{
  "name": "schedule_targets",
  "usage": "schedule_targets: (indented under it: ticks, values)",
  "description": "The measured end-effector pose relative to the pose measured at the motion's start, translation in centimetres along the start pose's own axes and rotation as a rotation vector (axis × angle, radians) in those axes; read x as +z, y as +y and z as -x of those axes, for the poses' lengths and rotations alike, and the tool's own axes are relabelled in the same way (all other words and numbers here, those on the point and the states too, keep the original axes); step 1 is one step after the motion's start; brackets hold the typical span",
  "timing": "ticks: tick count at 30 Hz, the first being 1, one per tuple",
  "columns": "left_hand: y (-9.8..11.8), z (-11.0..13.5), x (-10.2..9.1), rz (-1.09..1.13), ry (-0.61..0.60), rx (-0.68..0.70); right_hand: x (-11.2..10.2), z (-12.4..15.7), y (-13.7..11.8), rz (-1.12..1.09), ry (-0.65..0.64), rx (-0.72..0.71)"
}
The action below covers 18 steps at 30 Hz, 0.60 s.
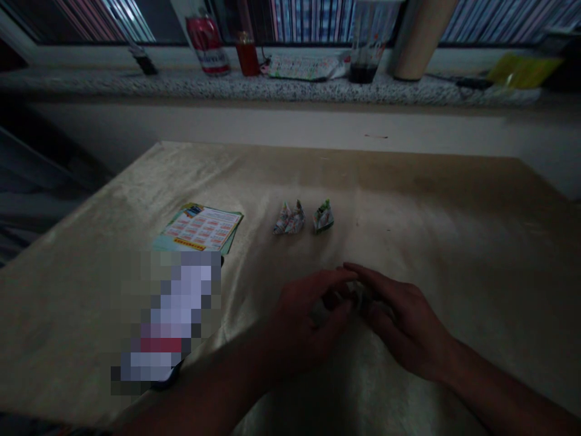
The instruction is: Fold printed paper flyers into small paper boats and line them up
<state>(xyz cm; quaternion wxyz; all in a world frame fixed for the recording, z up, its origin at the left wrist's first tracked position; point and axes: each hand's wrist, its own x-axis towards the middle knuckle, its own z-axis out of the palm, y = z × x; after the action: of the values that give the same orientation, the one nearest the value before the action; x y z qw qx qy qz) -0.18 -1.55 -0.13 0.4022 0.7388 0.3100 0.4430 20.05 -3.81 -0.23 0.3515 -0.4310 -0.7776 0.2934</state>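
Observation:
My left hand [306, 318] and my right hand [399, 321] meet low on a table covered with a pale shiny cloth [431, 206]. Their fingertips pinch together around a small folded piece of paper [358, 297], mostly hidden between them. Beyond my hands lie two small folded paper shapes: a whitish one [289, 219] and a greenish one [323, 216], side by side and apart from my fingers. A stack of printed colourful sheets [200, 229] lies to the left of them.
A blurred-out flat object [170, 321] rests on the cloth near my left forearm. Behind the table a stone sill [272, 88] carries a red can [209, 45], a red cup [247, 54], a dark glass [363, 60], a tan cylinder [420, 39] and papers.

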Motion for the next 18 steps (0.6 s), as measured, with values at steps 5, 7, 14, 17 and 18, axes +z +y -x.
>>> schedule_targets:
  ticks: [5,7,14,17,18]
  values:
    - [0.1,-0.3,-0.3,0.162,0.074,-0.031,0.0,-0.2,-0.1,0.094,0.041,-0.089]
    - [0.0,-0.5,-0.5,0.286,0.120,-0.211,0.0,-0.2,-0.2,0.130,0.094,-0.156]
    - [-1.4,-0.8,-0.7,0.748,0.019,-0.618,-0.6,-0.1,-0.3,0.230,0.170,-0.337]
    - [-1.5,-0.8,-0.5,0.813,-0.003,-0.639,-1.0,-0.3,-0.4,0.240,0.166,-0.363]
    - [-1.4,-0.8,-0.4,0.809,0.002,-0.646,-1.1,-0.4,-0.6,0.246,0.172,-0.373]
